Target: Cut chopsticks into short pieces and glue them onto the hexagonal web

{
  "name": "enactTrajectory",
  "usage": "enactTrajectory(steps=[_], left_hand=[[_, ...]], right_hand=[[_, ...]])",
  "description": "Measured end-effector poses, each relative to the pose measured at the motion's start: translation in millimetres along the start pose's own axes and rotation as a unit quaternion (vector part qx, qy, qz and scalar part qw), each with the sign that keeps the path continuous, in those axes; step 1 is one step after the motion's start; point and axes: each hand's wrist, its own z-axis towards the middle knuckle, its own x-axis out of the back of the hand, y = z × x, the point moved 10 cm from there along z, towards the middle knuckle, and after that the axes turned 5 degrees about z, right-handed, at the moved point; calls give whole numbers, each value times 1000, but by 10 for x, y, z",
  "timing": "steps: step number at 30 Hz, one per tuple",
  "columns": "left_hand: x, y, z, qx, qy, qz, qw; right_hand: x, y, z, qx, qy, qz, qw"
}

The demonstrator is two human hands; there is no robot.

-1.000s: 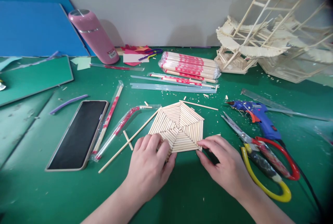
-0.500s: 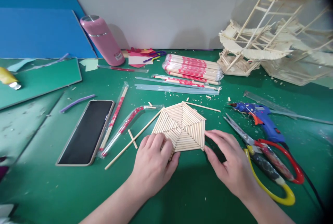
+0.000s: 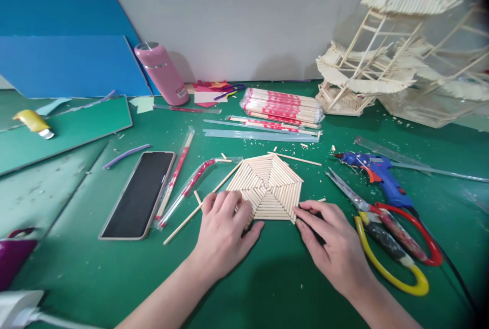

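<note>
A flat hexagonal panel of wooden sticks (image 3: 273, 186), laid in rings around its centre, rests on the green table in the head view. My left hand (image 3: 225, 222) curls over its lower left edge, hiding that corner, with the thumb along the near side. At the lower right corner, my right hand (image 3: 328, 237) pinches the panel's edge between thumb and fingertips. Beyond those fingers pokes a stick end (image 3: 322, 200); the rest of it is hidden. A long stick (image 3: 178, 229) slants to the left of the panel, and a thin stick (image 3: 300, 159) lies behind it.
Scissors (image 3: 395, 237) and a blue glue gun (image 3: 382, 171) lie on the right; a phone (image 3: 139, 196) is on the left. Wrapped chopsticks (image 3: 282, 104), glue sticks (image 3: 260, 136) and a pink bottle (image 3: 162, 74) are behind. A stick-built tower (image 3: 374, 64) stands at back right.
The view has shifted slightly, showing more at the left. My right fingers have closed in on the panel's corner, and a stick end now shows behind them. My left hand keeps its place.
</note>
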Motion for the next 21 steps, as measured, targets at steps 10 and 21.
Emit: enactTrajectory(steps=[10, 21], left_hand=[[-56, 530, 47, -149, 34, 28, 988], [-33, 713, 46, -223, 49, 49, 972]], right_hand=[[26, 81, 42, -29, 19, 27, 999], [30, 80, 56, -38, 13, 38, 998]])
